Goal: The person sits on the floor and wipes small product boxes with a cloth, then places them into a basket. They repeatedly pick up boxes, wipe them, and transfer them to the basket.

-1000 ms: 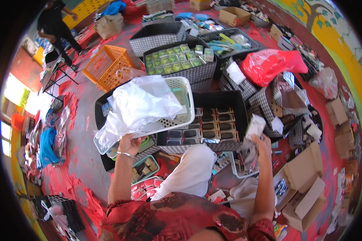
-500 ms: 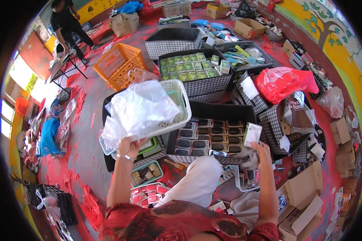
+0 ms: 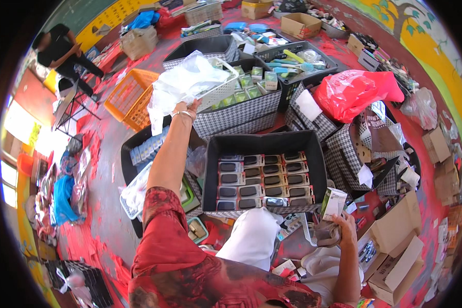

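By the right hand [image 3: 347, 226], 1 small white-and-green cardboard box [image 3: 333, 203] is grasped near a black-lined rectangular fabric bin [image 3: 264, 145]. Farther off, 1 white perforated plastic basket [image 3: 219, 91], topped with crumpled translucent plastic [image 3: 190, 77], is gripped by the left hand [image 3: 186, 109].

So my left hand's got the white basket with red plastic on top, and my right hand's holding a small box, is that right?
Not quite: the plastic on the white basket is whitish and see-through, not red, as the head view shows. The rest is right: your left hand has the white basket, and your right hand holds a small box.
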Demonstrator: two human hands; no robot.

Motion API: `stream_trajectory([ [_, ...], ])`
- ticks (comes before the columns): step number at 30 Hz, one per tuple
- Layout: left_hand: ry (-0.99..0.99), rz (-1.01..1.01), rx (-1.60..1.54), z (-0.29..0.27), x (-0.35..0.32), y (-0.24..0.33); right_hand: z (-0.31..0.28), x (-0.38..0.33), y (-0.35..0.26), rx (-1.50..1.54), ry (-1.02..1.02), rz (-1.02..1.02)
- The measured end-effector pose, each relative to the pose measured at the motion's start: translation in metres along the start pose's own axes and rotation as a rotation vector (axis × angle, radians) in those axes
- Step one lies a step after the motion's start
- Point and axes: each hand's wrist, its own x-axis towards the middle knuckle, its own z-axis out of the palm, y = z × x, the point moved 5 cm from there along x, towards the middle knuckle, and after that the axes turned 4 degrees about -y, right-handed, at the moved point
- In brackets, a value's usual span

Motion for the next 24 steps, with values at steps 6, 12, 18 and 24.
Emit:
stream_trajectory([
  [6, 0.046, 0.049, -0.035, 0.004, 0.062, -0.037, -0.002, 0.008, -0.003, -0.045, 0.011, -0.023],
  [12, 0.098, -0.041, -0.047, 0.022, 0.086, -0.056, 0.006, 0.014, -0.015, -0.086, -0.001, -0.009],
  [18, 0.107, 0.063, -0.041, 0.028, 0.071, -0.064, 0.003, 0.008, -0.020, -0.092, 0.019, -0.027],
  [24, -0.121, -0.166, 0.102, 0.040, -0.010, -0.087, 0.002, 0.008, -0.027, -0.093, 0.102, -0.004],
])
